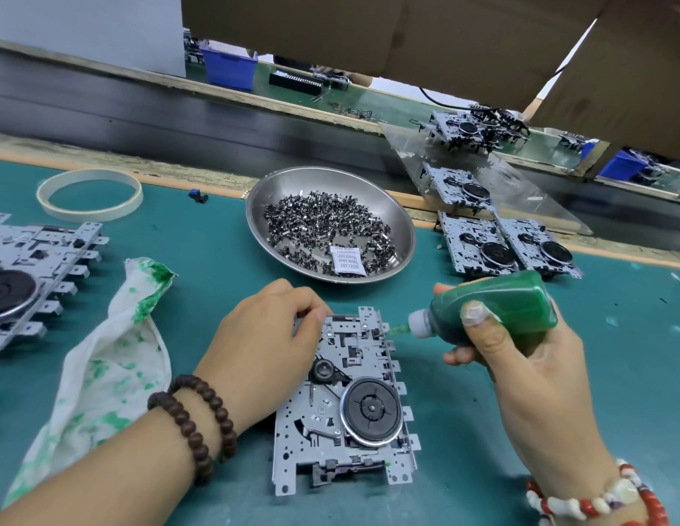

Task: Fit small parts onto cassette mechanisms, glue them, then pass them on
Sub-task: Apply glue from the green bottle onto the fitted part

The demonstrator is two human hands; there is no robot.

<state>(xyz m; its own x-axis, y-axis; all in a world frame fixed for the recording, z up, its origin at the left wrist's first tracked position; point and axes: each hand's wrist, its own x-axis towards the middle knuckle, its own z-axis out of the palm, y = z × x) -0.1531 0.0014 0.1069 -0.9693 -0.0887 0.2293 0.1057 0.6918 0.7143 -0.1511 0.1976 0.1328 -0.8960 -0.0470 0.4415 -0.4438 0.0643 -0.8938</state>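
While the right hand (520, 358) grips the green glue bottle (498, 307), fingers and thumb wrapped round its body, the nozzle (401, 329) points leftward at the far right edge of the cassette mechanism (350, 400). Nozzle tip sits just at, possibly touching, a side tab there; contact cannot be confirmed.

Mechanism lies flat on the table (217, 252), long axis running away from the person, flywheel toward the near end. It lies directly left of the right hand and under the fingertips of the left hand (266, 336), which rests on its far left corner, fingers curled down onto the plate; whether they pinch a small part is hidden.

Judgement: step in hand is gluing. Bottle axis is roughly crosswise to the mechanism's long axis, so the glue point is reached from the side. Right hand is the working one; left only steadies.

Beyond the left hand: steel bowl (331, 225) of small parts.
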